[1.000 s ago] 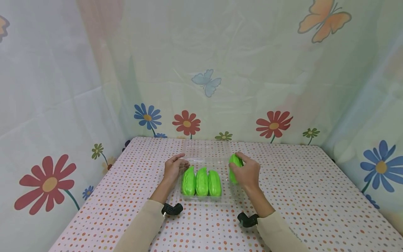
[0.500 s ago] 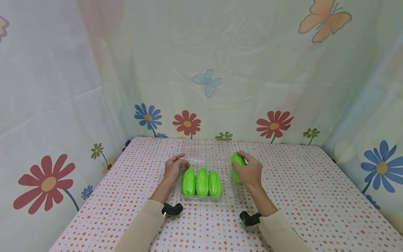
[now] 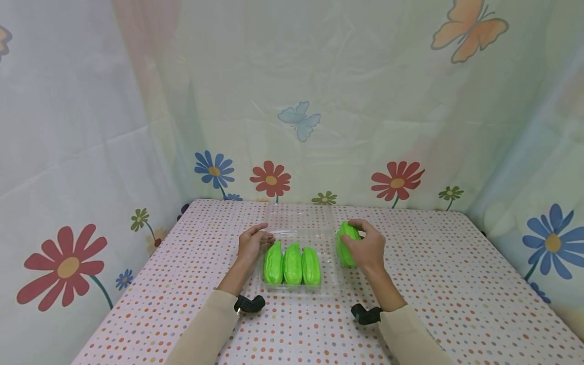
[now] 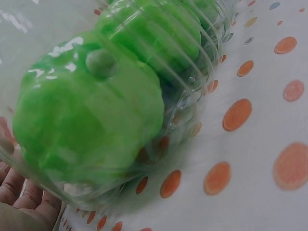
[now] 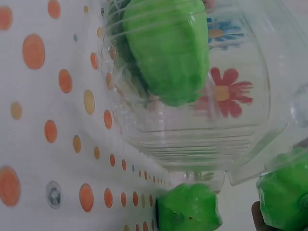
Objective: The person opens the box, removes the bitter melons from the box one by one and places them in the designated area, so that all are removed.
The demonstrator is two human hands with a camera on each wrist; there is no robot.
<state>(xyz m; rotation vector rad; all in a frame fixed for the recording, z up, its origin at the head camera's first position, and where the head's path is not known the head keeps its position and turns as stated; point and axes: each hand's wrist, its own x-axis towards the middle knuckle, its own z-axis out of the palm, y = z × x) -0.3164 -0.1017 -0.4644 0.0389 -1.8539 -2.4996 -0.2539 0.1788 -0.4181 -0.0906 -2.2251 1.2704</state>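
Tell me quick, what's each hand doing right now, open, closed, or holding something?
Left hand: open, fingers relaxed against the left side of the clear tray.
Right hand: closed around a green vegetable, just right of the tray.

Three toy gourds (image 3: 292,264) lie side by side in the clear tray (image 3: 330,276) on the surface (image 3: 456,284). The left hand (image 3: 250,245) rests at the tray's left edge. The right hand (image 3: 368,249) holds a fourth gourd (image 3: 345,243) just right of the tray.
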